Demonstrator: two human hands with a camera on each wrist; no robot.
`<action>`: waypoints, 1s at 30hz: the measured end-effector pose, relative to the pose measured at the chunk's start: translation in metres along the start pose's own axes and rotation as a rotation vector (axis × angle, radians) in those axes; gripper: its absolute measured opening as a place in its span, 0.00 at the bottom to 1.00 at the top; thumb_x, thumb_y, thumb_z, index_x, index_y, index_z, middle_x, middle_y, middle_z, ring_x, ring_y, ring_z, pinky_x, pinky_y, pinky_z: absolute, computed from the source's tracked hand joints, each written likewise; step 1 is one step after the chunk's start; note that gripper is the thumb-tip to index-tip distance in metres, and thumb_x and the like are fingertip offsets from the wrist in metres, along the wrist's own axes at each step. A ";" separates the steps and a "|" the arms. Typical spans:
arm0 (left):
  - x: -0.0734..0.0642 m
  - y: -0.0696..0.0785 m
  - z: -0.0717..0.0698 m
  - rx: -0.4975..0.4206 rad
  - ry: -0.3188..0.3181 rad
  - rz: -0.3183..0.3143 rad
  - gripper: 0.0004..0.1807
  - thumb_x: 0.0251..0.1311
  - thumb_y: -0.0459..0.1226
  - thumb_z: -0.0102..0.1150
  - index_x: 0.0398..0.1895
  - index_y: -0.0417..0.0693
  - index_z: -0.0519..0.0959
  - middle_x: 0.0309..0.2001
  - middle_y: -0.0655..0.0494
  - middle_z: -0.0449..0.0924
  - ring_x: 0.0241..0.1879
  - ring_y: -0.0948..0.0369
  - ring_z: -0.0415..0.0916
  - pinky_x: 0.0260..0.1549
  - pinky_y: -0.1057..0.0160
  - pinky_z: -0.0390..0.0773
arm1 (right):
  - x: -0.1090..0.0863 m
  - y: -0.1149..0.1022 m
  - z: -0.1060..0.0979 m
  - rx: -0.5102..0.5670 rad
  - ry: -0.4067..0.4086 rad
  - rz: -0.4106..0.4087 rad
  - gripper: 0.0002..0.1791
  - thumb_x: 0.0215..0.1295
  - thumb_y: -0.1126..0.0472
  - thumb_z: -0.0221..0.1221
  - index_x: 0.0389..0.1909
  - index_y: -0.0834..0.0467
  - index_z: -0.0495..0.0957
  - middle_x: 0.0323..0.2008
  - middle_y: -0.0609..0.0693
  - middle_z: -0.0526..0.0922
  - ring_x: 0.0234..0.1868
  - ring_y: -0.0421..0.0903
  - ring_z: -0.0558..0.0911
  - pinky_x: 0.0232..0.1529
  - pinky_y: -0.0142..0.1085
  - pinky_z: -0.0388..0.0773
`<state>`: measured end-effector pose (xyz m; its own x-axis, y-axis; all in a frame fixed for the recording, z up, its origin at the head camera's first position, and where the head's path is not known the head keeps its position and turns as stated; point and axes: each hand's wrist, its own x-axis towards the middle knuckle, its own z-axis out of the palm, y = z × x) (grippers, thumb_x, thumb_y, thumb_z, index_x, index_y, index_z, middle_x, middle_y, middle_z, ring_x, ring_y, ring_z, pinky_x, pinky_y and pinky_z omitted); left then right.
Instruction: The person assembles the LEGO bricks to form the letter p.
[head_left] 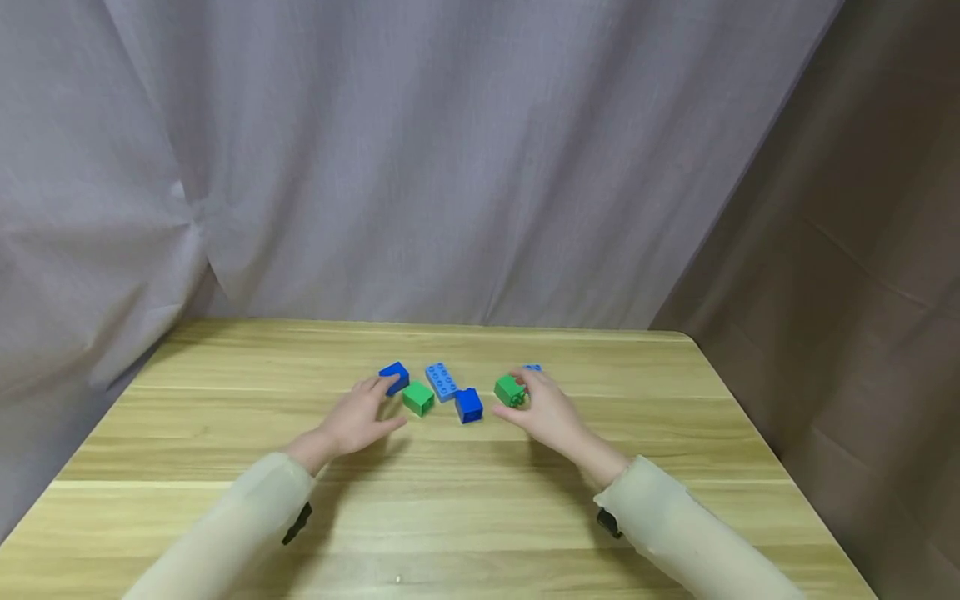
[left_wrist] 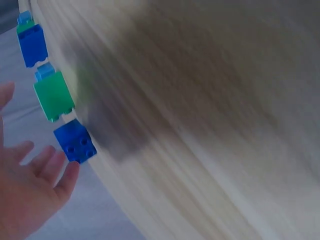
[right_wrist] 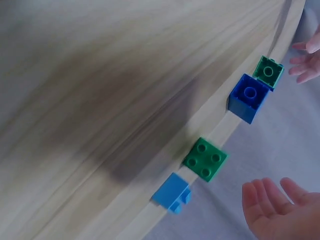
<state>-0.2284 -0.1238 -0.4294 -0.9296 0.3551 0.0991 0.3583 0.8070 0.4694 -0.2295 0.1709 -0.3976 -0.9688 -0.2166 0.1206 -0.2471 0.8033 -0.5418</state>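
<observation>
My left hand [head_left: 358, 421] reaches over the table with thumb and fingers spread. Its fingertips are right at a dark blue toy brick [head_left: 394, 377] [left_wrist: 75, 141], and a green brick [head_left: 418, 398] lies just right of it. On the other side, my right hand [head_left: 553, 419] holds its thumb and fingers apart beside a second green brick [head_left: 510, 390], whose studs [right_wrist: 205, 160] show in the right wrist view. Partly hidden behind those fingers is a light blue brick [head_left: 533, 367] [right_wrist: 172, 191]. Between the hands lie a longer light blue brick [head_left: 441, 382] and another dark blue brick [head_left: 468, 406].
The wooden table [head_left: 450, 517] runs back to a grey curtain [head_left: 420, 167]. A darker brown curtain [head_left: 855, 292] hangs along the right side. All the bricks lie towards the table's far edge.
</observation>
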 end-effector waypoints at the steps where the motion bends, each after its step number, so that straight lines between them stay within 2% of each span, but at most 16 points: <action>1: 0.002 0.001 0.001 0.002 -0.002 -0.013 0.40 0.60 0.50 0.57 0.68 0.35 0.57 0.65 0.32 0.60 0.65 0.38 0.59 0.63 0.40 0.61 | 0.003 -0.001 0.002 0.004 -0.002 0.006 0.38 0.53 0.42 0.64 0.60 0.60 0.68 0.53 0.57 0.77 0.49 0.54 0.78 0.45 0.46 0.78; 8: 0.014 0.010 0.009 0.011 0.001 -0.062 0.36 0.61 0.49 0.55 0.66 0.37 0.61 0.63 0.35 0.65 0.62 0.41 0.64 0.59 0.43 0.69 | 0.018 -0.008 0.015 0.075 -0.035 0.079 0.38 0.53 0.41 0.64 0.59 0.60 0.69 0.49 0.57 0.80 0.48 0.52 0.79 0.47 0.45 0.78; 13: 0.023 0.017 0.016 0.052 -0.016 -0.089 0.34 0.61 0.49 0.55 0.66 0.41 0.63 0.55 0.38 0.70 0.47 0.49 0.74 0.43 0.51 0.79 | 0.024 -0.013 0.024 0.070 -0.067 0.108 0.35 0.53 0.42 0.65 0.57 0.59 0.71 0.48 0.59 0.80 0.46 0.53 0.80 0.45 0.45 0.79; 15: 0.026 0.019 0.018 0.060 -0.022 -0.104 0.33 0.61 0.50 0.55 0.66 0.44 0.64 0.53 0.40 0.70 0.41 0.53 0.73 0.36 0.55 0.80 | 0.026 -0.014 0.029 0.063 -0.083 0.110 0.35 0.53 0.42 0.65 0.57 0.60 0.71 0.48 0.59 0.80 0.45 0.53 0.80 0.44 0.45 0.79; 17: 0.028 0.021 0.019 0.060 -0.023 -0.115 0.32 0.61 0.49 0.55 0.65 0.45 0.65 0.52 0.40 0.70 0.39 0.55 0.73 0.33 0.57 0.80 | 0.028 -0.015 0.033 0.055 -0.097 0.109 0.36 0.53 0.42 0.64 0.57 0.61 0.71 0.47 0.59 0.80 0.45 0.52 0.81 0.44 0.45 0.79; 24: 0.032 0.026 0.023 0.035 -0.025 -0.123 0.30 0.63 0.48 0.53 0.63 0.42 0.66 0.49 0.41 0.69 0.36 0.56 0.72 0.39 0.56 0.80 | 0.033 -0.016 0.046 0.003 -0.111 0.087 0.36 0.51 0.42 0.66 0.53 0.63 0.72 0.40 0.57 0.82 0.35 0.48 0.80 0.36 0.39 0.80; 27: 0.033 0.026 0.025 0.032 -0.025 -0.131 0.31 0.63 0.48 0.53 0.65 0.41 0.64 0.49 0.40 0.68 0.31 0.58 0.71 0.31 0.60 0.79 | 0.034 -0.017 0.051 -0.030 -0.118 0.083 0.36 0.52 0.42 0.65 0.53 0.65 0.72 0.40 0.57 0.83 0.35 0.47 0.81 0.35 0.38 0.80; 30: 0.034 0.027 0.026 0.035 -0.030 -0.136 0.30 0.63 0.47 0.53 0.65 0.43 0.64 0.49 0.39 0.67 0.28 0.58 0.71 0.26 0.62 0.77 | 0.036 -0.020 0.055 -0.056 -0.136 0.107 0.37 0.53 0.41 0.65 0.53 0.66 0.72 0.42 0.59 0.83 0.37 0.48 0.82 0.38 0.38 0.81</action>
<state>-0.2482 -0.0779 -0.4362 -0.9670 0.2546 0.0102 0.2323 0.8643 0.4461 -0.2582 0.1171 -0.4281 -0.9788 -0.1983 -0.0506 -0.1474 0.8545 -0.4980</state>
